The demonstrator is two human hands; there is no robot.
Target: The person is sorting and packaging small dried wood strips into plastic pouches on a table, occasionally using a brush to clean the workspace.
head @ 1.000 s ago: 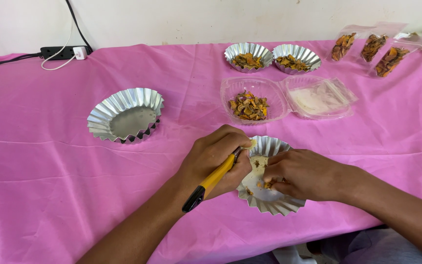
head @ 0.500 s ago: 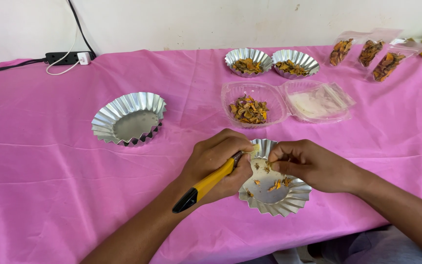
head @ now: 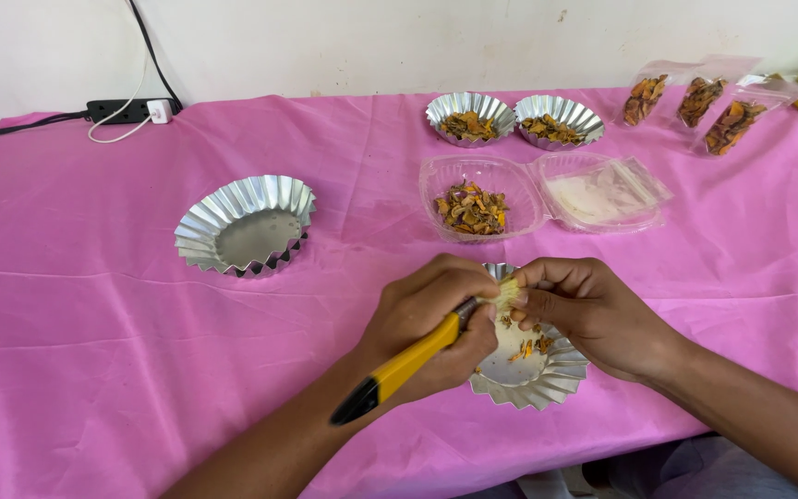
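Piece: small pale yellow piece (head: 508,294), pinched between both hands, just above the near foil cup (head: 533,374).
Knife: yellow handle with black end (head: 405,367), running down-left out of the fist; tip at the piece, blade mostly hidden.
Left hand: (head: 431,325) clenched around the knife handle.
Right hand: (head: 588,314) fingertips grasping the piece, over the cup.
Near cup: fluted foil, a few orange shavings on its bottom.
Clamshell: clear plastic (head: 487,177), open, beyond the hands; orange-brown chips in left half, pale sheet in right half.
Far cups: two foil cups (head: 469,111) (head: 561,115) with chips, side by side.
Empty cup: large foil cup (head: 244,226), well left.
Bags: three clear bags (head: 695,100) of chips, far right.
Cloth: pink (head: 94,305).
Power strip: black (head: 126,111), far left edge.
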